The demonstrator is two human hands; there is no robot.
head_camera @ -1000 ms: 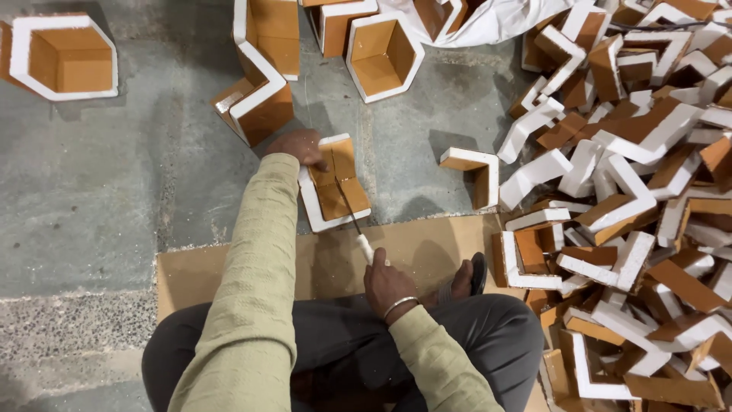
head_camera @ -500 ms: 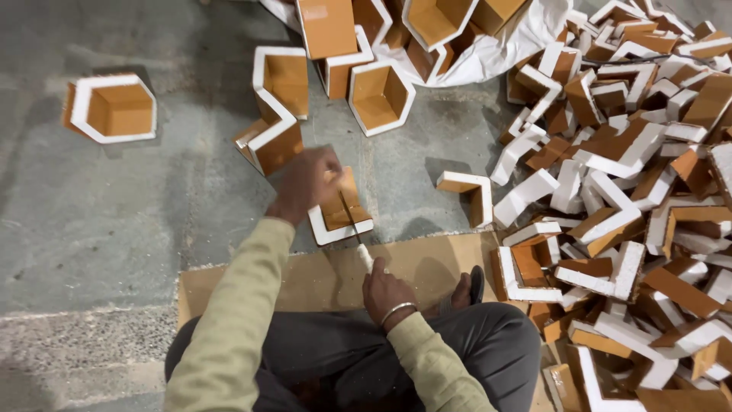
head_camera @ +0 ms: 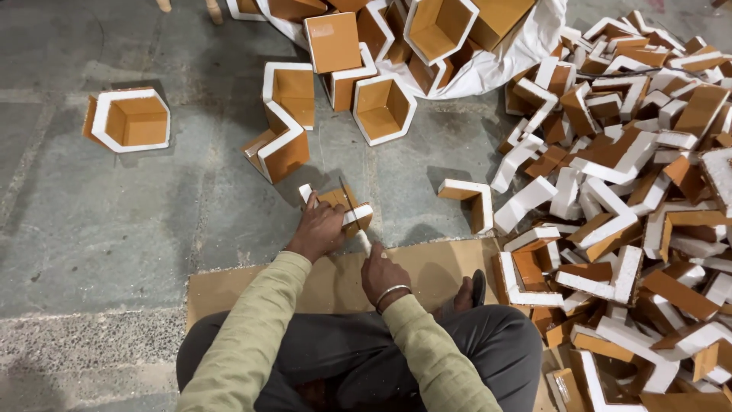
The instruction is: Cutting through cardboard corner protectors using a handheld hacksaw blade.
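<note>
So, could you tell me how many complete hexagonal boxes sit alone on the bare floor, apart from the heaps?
2: one hexagonal box at far left, another hexagonal box near the white sack. More may be hidden in the sack's heap.

2 hands [head_camera: 319, 229], 1 knife [head_camera: 352, 217], 1 cardboard sheet [head_camera: 435, 267].

An orange, white-edged angled foam piece [head_camera: 345, 208] lies on the grey floor, a thin blade [head_camera: 349, 207] across it.

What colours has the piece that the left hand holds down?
The angled piece under the left hand is orange-brown with white edges, seen in the head view.
</note>
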